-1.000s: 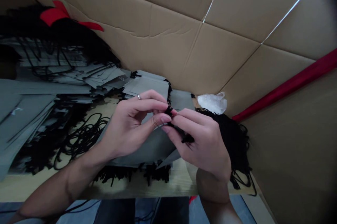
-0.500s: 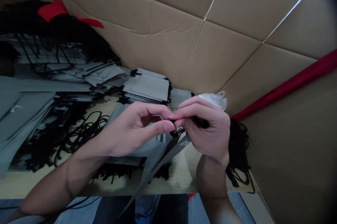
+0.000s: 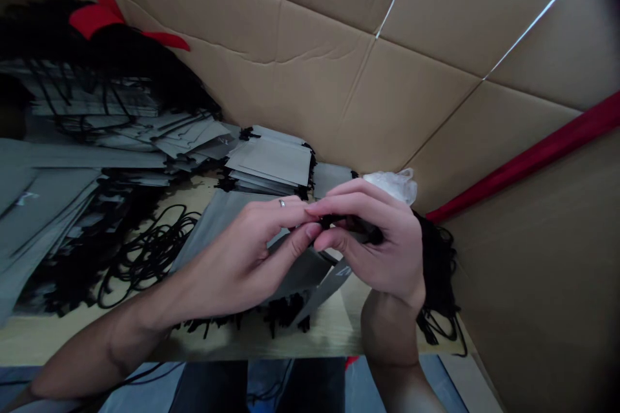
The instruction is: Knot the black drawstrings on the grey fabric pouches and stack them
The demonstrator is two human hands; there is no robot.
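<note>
At the middle of the head view, my left hand (image 3: pixel 256 251) pinches a black cord (image 3: pixel 331 220) between thumb and forefinger. My right hand (image 3: pixel 387 242) is closed around the same cord, its fingertips meeting those of the left. From the cord hangs a flat grey paper bag (image 3: pixel 327 290) with a small white mark, tilted below my right hand. The knot or end of the cord is mostly hidden by my fingers. Under my left hand lies a stack of grey paper bags (image 3: pixel 213 222), black cord ends sticking out along its front edge.
More grey stacks (image 3: pixel 271 161) stand behind, and others (image 3: pixel 43 206) fill the left side. Loose black cords (image 3: pixel 150 248) lie between them. A black cord bundle (image 3: pixel 438 271) sits at right, near a clear plastic bag (image 3: pixel 394 185). Cardboard walls (image 3: pixel 310 90) enclose the table.
My left hand has rolled, its back turning up so a ring shows, and its thumb has moved down slightly. The hanging grey bag has shifted behind my left hand.
</note>
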